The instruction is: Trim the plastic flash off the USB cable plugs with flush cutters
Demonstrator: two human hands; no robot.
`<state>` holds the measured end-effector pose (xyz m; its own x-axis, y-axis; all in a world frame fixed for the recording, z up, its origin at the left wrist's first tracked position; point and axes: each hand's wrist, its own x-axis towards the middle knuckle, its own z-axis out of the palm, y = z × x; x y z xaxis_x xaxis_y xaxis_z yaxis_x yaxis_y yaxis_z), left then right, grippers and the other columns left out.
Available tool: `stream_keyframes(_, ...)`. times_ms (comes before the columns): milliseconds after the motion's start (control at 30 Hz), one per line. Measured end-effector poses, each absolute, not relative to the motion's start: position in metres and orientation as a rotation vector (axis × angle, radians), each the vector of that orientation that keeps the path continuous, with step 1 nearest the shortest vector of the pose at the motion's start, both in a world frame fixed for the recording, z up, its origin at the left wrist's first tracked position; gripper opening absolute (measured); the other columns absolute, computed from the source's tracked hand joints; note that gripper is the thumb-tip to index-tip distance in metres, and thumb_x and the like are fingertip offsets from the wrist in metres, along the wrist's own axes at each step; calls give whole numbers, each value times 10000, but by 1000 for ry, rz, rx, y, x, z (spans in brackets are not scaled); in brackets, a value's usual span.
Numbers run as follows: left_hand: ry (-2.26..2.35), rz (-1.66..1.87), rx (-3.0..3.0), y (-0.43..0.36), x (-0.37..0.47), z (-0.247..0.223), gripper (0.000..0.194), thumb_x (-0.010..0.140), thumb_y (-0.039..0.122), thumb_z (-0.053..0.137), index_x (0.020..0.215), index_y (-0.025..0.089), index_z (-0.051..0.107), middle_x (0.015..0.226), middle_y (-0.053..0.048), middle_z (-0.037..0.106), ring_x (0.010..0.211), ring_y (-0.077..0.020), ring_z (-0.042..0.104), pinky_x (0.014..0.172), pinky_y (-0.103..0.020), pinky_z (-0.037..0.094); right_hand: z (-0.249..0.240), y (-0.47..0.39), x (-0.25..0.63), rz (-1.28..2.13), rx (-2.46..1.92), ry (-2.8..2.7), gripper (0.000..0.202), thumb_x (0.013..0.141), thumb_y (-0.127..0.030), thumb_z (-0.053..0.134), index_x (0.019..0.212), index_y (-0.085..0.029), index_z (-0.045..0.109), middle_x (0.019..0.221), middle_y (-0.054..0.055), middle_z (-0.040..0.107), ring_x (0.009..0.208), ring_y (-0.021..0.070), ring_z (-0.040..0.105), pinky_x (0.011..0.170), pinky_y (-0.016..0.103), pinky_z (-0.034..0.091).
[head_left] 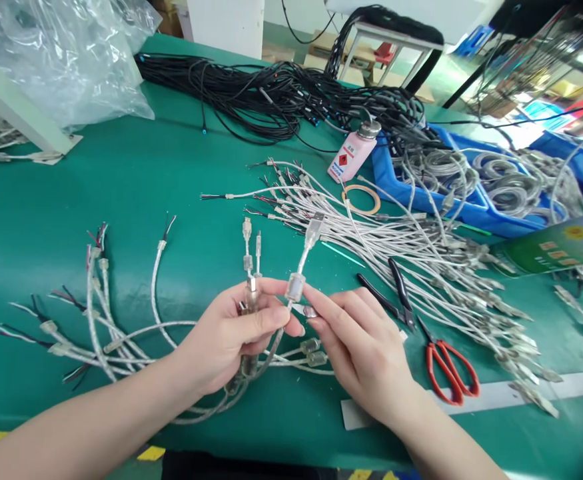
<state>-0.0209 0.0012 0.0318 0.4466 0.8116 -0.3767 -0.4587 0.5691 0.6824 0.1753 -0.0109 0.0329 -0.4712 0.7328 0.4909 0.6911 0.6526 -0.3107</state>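
Observation:
My left hand [244, 333], closed, grips several clear-jacketed USB cables at the middle of the near table. One cable has its USB plug [314, 230] pointing up and away, with a bulky ferrite core [295, 287] just above my thumb. Two slimmer connectors [248, 230] stick up from the same hand, and more cores show below its fingers. My right hand [358, 340] is closed beside the core, its index fingertip close to it. Between thumb and index it pinches a small shiny piece [310, 311], too small to name. Loose cables with stripped ends [96, 300] lie left.
Black-handled cutters [401, 300] and red-handled scissors [451, 370] lie right, by a steel ruler [496, 393]. Behind are a pile of white cables [371, 233], a tape ring [361, 199], a pink bottle [354, 153], blue bins [384, 167] and black cables [241, 93].

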Motion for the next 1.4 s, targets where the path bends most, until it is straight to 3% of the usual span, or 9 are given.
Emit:
stream_keyframes(633, 769, 876, 511, -1, -16, 31, 279, 738, 285, 848, 955, 178, 710, 679, -43, 714, 443, -36, 324, 438, -235, 144, 29, -16, 167, 10, -1149, -2161, 272, 945, -121, 579, 1206, -66, 633, 781, 78, 615, 720, 180, 505, 645, 328, 417)
stream_keyframes(1000, 767, 871, 482, -2, -16, 35, 320, 719, 291, 853, 962, 171, 682, 670, -42, 716, 425, -35, 313, 438, -232, 154, 26, -14, 165, -100, -1127, -2095, 507, 918, -115, 628, 1401, -232, 529, 797, 56, 623, 725, 186, 511, 681, 341, 456)
stream_keyframes(1267, 744, 871, 488, -1, -18, 31, 253, 751, 277, 831, 970, 201, 731, 679, -32, 711, 434, -28, 299, 437, -227, 151, 28, -15, 169, 148, -1138, -2191, 338, 977, -155, 519, 1307, -129, 583, 802, 72, 612, 695, 169, 503, 604, 321, 409)
stream_keyframes(1400, 757, 868, 494, -2, -18, 31, 234, 748, 264, 836, 954, 207, 742, 683, -37, 714, 438, -28, 309, 442, -229, 152, 29, -16, 169, 126, -1153, -2183, 329, 971, -153, 534, 1294, -133, 592, 805, 72, 619, 695, 169, 511, 614, 320, 409)
